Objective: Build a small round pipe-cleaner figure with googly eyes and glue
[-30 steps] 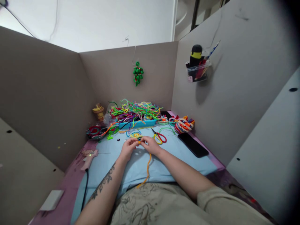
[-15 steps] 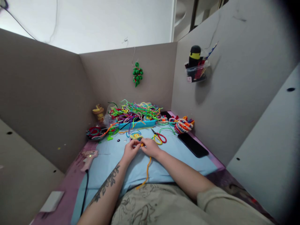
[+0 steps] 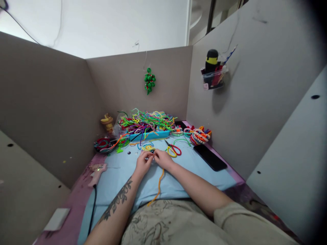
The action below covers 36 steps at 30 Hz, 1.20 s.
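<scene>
My left hand (image 3: 143,162) and my right hand (image 3: 163,160) meet low over the blue cloth (image 3: 120,185), fingertips pinched close together. Between them they grip an orange yarn strand (image 3: 160,185), whose loose tail runs down toward my lap. My fingers cover the part of the strand being worked. Just beyond the fingertips lies a small yellow and blue yarn piece (image 3: 147,147), partly hidden. Scissors with red and yellow handles (image 3: 174,150) rest to the right of my right hand. A small dark bead-like thing (image 3: 129,152) is on the cloth at left.
Behind, a blue tray (image 3: 150,135) holds a heap of colourful yarn strands (image 3: 150,120). A phone (image 3: 209,157) and orange-white yarn work (image 3: 201,136) lie at right. At left are a pink glue gun (image 3: 97,174) with its cord and a bowl (image 3: 104,145). Grey panels surround the table.
My hands have shifted only slightly at the fingertips. The orange bit that showed between them is now mostly covered. The strand's tail has swung slightly left.
</scene>
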Available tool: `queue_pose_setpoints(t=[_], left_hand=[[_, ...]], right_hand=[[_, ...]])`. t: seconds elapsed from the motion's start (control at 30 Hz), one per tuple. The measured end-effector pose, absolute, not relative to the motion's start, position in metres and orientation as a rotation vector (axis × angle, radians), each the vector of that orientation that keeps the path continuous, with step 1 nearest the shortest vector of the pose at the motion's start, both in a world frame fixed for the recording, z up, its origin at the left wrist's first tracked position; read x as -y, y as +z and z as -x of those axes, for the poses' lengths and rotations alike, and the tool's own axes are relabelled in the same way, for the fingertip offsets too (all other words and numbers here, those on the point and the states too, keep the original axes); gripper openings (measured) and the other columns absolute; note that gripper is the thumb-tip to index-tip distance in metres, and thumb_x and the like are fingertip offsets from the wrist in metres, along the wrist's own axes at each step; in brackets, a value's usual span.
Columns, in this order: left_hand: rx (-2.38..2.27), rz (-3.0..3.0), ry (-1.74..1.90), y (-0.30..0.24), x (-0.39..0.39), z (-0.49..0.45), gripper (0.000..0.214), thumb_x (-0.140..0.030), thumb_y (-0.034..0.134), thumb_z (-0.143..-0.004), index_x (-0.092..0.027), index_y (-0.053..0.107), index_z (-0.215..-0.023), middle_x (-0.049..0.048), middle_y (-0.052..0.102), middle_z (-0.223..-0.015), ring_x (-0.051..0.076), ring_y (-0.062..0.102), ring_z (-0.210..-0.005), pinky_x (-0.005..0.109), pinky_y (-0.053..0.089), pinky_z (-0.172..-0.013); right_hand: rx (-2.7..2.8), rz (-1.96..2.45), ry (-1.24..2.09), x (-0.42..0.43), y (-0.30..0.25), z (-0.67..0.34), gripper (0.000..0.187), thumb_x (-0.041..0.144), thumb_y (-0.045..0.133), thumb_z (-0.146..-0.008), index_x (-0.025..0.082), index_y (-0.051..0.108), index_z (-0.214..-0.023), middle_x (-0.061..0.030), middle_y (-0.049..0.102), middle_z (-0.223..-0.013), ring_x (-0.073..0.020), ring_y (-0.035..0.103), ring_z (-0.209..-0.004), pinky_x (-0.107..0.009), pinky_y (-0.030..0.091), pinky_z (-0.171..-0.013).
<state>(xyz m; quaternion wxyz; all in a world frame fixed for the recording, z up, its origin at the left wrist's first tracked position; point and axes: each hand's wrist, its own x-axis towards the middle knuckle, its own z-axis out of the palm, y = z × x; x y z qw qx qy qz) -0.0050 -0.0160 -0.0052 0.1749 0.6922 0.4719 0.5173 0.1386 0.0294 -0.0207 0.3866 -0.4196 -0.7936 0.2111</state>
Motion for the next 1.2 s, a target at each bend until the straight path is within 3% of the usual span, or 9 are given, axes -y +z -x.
queue_pose_setpoints(t=[0.13, 0.4, 0.57, 0.7, 0.83, 0.97, 1.07, 1.2], left_hand=[[-1.416, -1.918, 1.476, -0.013, 0.012, 0.007, 0.011, -0.023, 0.055, -0.075, -0.020, 0.065, -0.078, 0.0050, 0.060, -0.080, 0.017, 0.055, -0.075, 0.026, 0.045, -0.065], [-1.486, -2.232, 1.123, -0.017, 0.015, -0.003, 0.021, -0.017, 0.053, -0.076, -0.021, 0.066, -0.092, 0.0066, 0.063, -0.086, 0.017, 0.057, -0.075, 0.028, 0.043, -0.072], [-1.530, -2.425, 0.763, -0.003, 0.011, -0.031, 0.020, -0.025, 0.051, -0.080, -0.022, 0.065, -0.093, 0.0079, 0.061, -0.090, 0.020, 0.057, -0.081, 0.028, 0.042, -0.069], [-1.629, -2.440, 0.595, -0.005, -0.002, -0.049, 0.017, -0.018, 0.047, -0.079, -0.017, 0.064, -0.083, 0.0090, 0.059, -0.081, 0.019, 0.057, -0.074, 0.027, 0.041, -0.065], [-1.525, -2.286, 0.819, -0.008, -0.012, -0.041, 0.009, -0.018, 0.053, -0.074, -0.016, 0.062, -0.077, 0.0073, 0.058, -0.075, 0.019, 0.056, -0.071, 0.028, 0.042, -0.066], [-1.323, -1.817, 1.187, -0.001, -0.011, -0.019, 0.013, -0.027, 0.053, -0.076, -0.017, 0.059, -0.072, 0.0019, 0.057, -0.064, 0.014, 0.054, -0.061, 0.027, 0.044, -0.061], [-1.160, -1.456, 1.379, 0.004, -0.004, -0.006, 0.020, -0.034, 0.061, -0.071, -0.015, 0.058, -0.079, 0.0024, 0.062, -0.069, 0.014, 0.058, -0.063, 0.027, 0.048, -0.062], [-1.111, -1.275, 1.557, 0.004, 0.005, 0.000, 0.028, -0.030, 0.071, -0.063, -0.015, 0.057, -0.081, 0.0030, 0.065, -0.078, 0.015, 0.062, -0.071, 0.030, 0.050, -0.070]], right_hand=[[1.663, 0.960, 0.846, -0.044, -0.016, -0.148, 0.008, 0.026, 0.049, -0.074, 0.019, 0.048, -0.069, 0.0039, 0.051, -0.060, -0.0113, 0.048, -0.057, -0.022, 0.035, -0.054], [1.026, 0.672, 1.504, -0.061, -0.002, -0.169, 0.026, 0.036, 0.060, -0.065, 0.020, 0.042, -0.072, 0.0043, 0.054, -0.062, -0.0099, 0.052, -0.048, -0.021, 0.038, -0.046], [0.899, 0.631, 1.623, -0.058, 0.001, -0.172, 0.030, 0.039, 0.064, -0.067, 0.020, 0.044, -0.079, 0.0029, 0.056, -0.071, -0.0070, 0.051, -0.048, -0.019, 0.039, -0.044], [0.959, 0.626, 1.642, -0.057, 0.001, -0.172, 0.030, 0.038, 0.066, -0.066, 0.020, 0.045, -0.078, 0.0017, 0.057, -0.075, -0.0059, 0.049, -0.047, -0.018, 0.036, -0.042], [1.115, 0.621, 1.663, -0.055, 0.003, -0.172, 0.031, 0.042, 0.065, -0.067, 0.019, 0.046, -0.076, 0.0007, 0.058, -0.074, -0.0064, 0.048, -0.047, -0.018, 0.031, -0.040], [1.410, 0.567, 1.626, -0.047, 0.009, -0.173, 0.029, 0.044, 0.061, -0.071, 0.018, 0.048, -0.074, 0.0027, 0.054, -0.060, -0.0067, 0.044, -0.045, -0.019, 0.029, -0.042], [1.596, 0.570, 1.482, -0.039, 0.010, -0.169, 0.025, 0.041, 0.058, -0.074, 0.018, 0.050, -0.073, 0.0047, 0.049, -0.055, -0.0071, 0.043, -0.046, -0.019, 0.031, -0.046], [1.731, 0.655, 1.286, -0.030, 0.005, -0.157, 0.019, 0.035, 0.055, -0.077, 0.017, 0.050, -0.071, 0.0051, 0.048, -0.058, -0.0076, 0.044, -0.051, -0.020, 0.035, -0.051]])
